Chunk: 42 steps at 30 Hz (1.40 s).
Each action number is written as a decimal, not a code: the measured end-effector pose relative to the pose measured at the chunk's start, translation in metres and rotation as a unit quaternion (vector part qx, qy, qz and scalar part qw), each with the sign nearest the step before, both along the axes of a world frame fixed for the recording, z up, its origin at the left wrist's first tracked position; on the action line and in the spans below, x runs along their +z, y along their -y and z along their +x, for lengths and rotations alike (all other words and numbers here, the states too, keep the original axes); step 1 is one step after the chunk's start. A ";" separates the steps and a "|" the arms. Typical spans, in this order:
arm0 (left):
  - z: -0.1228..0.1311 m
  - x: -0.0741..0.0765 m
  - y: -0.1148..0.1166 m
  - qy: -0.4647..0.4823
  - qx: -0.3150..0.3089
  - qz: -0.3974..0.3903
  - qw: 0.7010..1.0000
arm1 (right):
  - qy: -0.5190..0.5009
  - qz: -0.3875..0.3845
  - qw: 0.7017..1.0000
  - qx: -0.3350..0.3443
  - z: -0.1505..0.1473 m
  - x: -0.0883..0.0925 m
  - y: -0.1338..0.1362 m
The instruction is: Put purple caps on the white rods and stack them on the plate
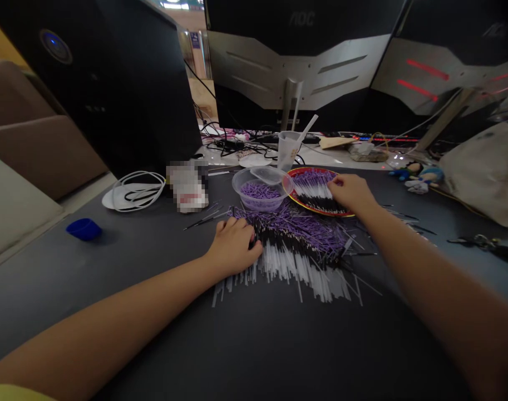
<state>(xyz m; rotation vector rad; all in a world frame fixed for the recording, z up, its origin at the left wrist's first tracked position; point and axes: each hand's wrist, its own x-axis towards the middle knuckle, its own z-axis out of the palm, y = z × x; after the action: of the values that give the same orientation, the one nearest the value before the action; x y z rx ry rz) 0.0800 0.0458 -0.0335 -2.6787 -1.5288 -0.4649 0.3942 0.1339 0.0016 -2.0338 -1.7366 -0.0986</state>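
Observation:
A wide heap of thin sticks (282, 262), with black middles and clear-white ends, lies on the dark table, loose purple pieces (320, 228) along its far side. My left hand (235, 245) rests on the heap's left end, fingers curled; what they grip is hidden. At the red plate (299, 199), my right hand (350, 191) is closed in a pinch by the right rim, and anything in it is too small to make out. Similar sticks (316, 192) lie in a row on that plate. A clear plastic bowl (241, 195) holds more purple pieces.
Behind the bowl stands a clear cup (286, 150) with a white straw. Monitors (295, 61) and a black computer case (124, 83) border the table. A blue cup-like piece (84, 229) and a coiled white cable (139, 192) lie left; keys (483, 241) and small dolls (420, 175) lie right.

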 end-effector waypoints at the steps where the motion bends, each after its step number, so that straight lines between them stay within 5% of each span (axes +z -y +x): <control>1: 0.000 0.000 0.000 0.003 0.002 0.000 1.000 | -0.015 0.000 1.000 0.024 -0.007 0.001 0.009; 9: 0.003 0.000 -0.003 0.009 0.010 -0.006 1.000 | -0.141 -0.046 0.957 0.248 -0.078 -0.003 0.085; 17: 0.000 -0.002 -0.004 0.049 0.012 -0.048 0.998 | -0.044 -0.046 0.927 0.371 -0.103 -0.015 0.106; 42: -0.001 0.000 -0.004 0.121 -0.016 -0.053 0.991 | 0.036 -0.046 0.962 0.266 -0.095 -0.034 0.085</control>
<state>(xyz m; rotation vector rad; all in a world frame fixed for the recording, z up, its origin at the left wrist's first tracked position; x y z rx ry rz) 0.0788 0.0500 -0.0339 -2.8194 -1.6124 -0.7546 0.2993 0.0486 -0.0324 -1.5673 -2.3074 0.0835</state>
